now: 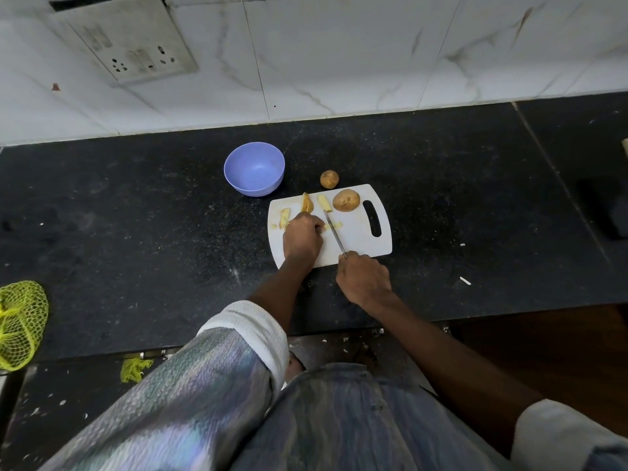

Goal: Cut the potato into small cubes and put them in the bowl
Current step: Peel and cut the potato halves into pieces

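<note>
Potato strips are pinned on the white cutting board by the curled left hand; a knife is gripped by the right hand; the blue bowl is set nearby.

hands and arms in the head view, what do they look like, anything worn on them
Both hands are bare: the left hand and right hand show no gloves, rings or watch. The left sleeve is a shiny, silvery fabric with a blue-purple sheen, pushed up to the forearm with a white cuff. The right forearm is bare; a pale rolled sleeve sits near the elbow.
</note>
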